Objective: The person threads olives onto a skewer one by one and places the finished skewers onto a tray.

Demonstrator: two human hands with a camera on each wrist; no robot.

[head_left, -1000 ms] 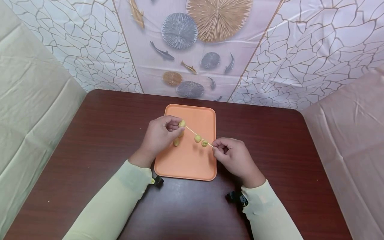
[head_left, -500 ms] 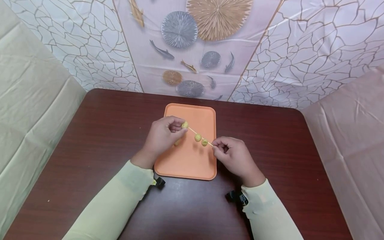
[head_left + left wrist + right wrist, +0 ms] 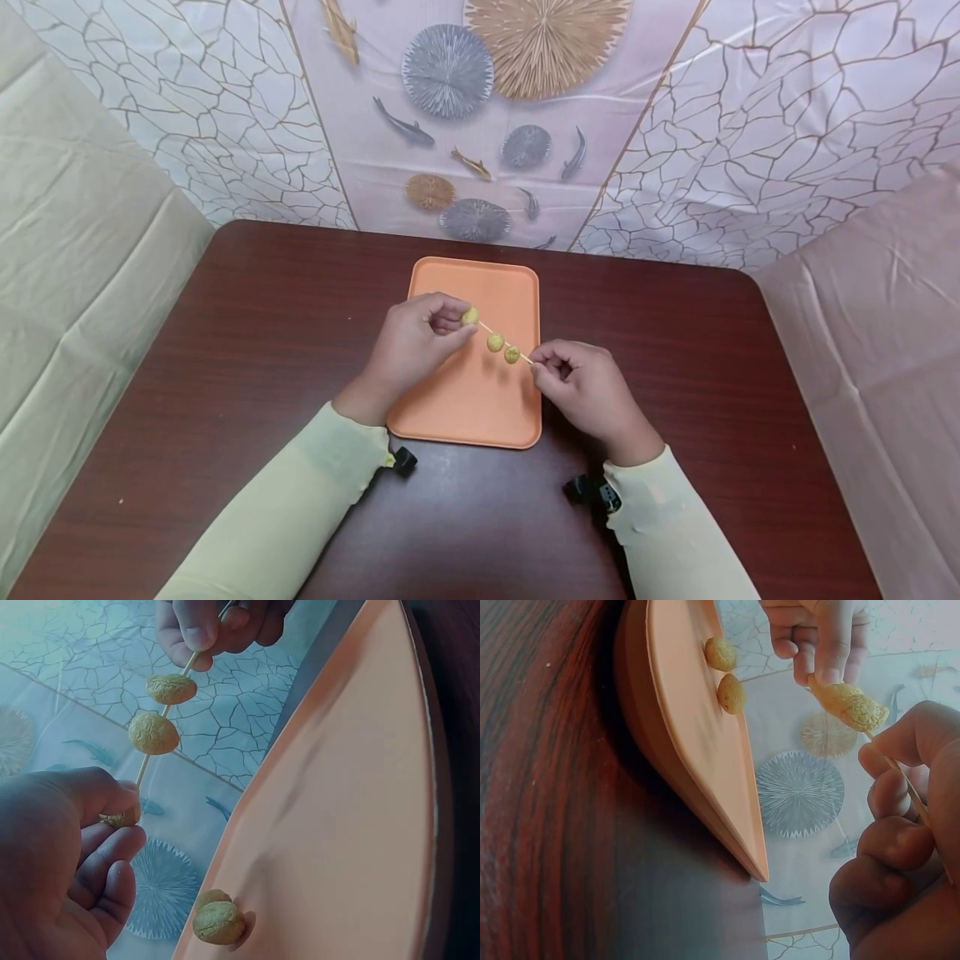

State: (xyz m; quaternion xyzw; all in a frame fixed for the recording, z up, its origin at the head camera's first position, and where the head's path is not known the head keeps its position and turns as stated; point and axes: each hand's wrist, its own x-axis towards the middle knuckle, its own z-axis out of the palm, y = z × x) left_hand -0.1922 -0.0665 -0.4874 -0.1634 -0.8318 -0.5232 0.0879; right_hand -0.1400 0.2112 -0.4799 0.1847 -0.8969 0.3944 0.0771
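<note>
Over the orange tray (image 3: 472, 417) both hands hold a thin wooden skewer (image 3: 486, 328), its left end higher in the head view. The right hand (image 3: 588, 390) pinches the skewer near its right end. Two yellow, wrinkled balls (image 3: 154, 733) are threaded on it close to that hand, with a small gap between them. Thumb and fingers of the left hand (image 3: 416, 342) grip a third yellow ball (image 3: 470, 316) at the skewer's other end, partly covered by the fingers. Two more balls (image 3: 731, 694) lie on the tray, hidden behind the left hand in the head view.
A dark reddish-brown table (image 3: 285, 317) surrounds the tray. Patterned cloth (image 3: 450, 75) hangs behind the table, with plain cloth at both sides. Black wrist cameras (image 3: 406, 462) sit at both cuffs.
The left hand has moved right and slightly down with its ball, narrowing the gap to the two threaded balls. It now covers the balls on the tray. The right hand has barely moved.
</note>
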